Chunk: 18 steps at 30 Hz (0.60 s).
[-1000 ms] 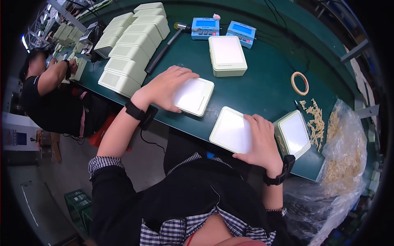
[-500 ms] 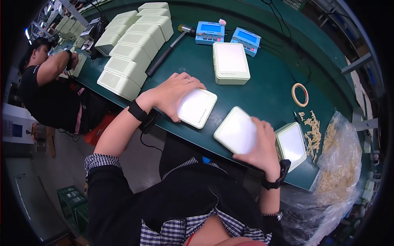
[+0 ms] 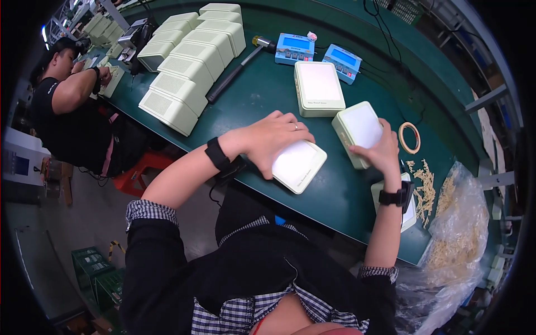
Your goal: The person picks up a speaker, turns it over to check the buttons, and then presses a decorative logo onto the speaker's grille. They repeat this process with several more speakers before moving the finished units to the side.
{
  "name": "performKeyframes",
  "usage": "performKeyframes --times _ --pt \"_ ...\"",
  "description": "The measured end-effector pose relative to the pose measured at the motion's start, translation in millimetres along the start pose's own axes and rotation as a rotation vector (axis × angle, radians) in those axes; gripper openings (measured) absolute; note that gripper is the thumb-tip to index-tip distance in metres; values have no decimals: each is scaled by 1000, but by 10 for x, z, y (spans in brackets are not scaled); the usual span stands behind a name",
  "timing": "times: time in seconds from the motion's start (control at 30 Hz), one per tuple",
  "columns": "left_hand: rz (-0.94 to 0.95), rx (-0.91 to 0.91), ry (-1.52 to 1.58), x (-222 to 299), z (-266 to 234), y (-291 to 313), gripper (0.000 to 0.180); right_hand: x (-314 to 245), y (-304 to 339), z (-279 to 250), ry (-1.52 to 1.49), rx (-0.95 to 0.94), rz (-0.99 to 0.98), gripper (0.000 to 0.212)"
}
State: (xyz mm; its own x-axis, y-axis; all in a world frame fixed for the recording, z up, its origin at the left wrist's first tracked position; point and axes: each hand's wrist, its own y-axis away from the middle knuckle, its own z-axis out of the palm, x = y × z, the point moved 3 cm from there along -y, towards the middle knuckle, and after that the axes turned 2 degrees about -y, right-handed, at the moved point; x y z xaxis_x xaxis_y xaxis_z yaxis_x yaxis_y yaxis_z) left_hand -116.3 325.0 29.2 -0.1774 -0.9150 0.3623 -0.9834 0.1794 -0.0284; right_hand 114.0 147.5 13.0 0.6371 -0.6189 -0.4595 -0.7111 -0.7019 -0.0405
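Observation:
My left hand is wrapped over the far left edge of a pale green box with a white top panel, near the bench's front edge. Farther right, my right hand grips a similar white-topped box by its right side, thumb across the near corner. That box is tilted, showing its left side wall. Just beyond both hands stands another white-topped box. One more such box lies at the right, partly hidden under my right forearm.
Rows of pale green boxes stand at the left by a black-handled hammer. Two blue display devices sit behind. A tape roll, small beige pieces and a plastic bag lie right. A co-worker sits left.
My right hand has carried its box away from the front edge, up beside the far standing box. My left hand and its box have shifted right and slightly nearer in the picture.

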Motion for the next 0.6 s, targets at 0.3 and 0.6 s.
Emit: performKeyframes --times 0.3,0.6 --pt "34 5 5 45 89 -441 103 143 -512 -55 -67 -115 27 114" --pt "-9 -3 -17 28 93 -649 102 229 -671 -54 -63 -163 -46 115"
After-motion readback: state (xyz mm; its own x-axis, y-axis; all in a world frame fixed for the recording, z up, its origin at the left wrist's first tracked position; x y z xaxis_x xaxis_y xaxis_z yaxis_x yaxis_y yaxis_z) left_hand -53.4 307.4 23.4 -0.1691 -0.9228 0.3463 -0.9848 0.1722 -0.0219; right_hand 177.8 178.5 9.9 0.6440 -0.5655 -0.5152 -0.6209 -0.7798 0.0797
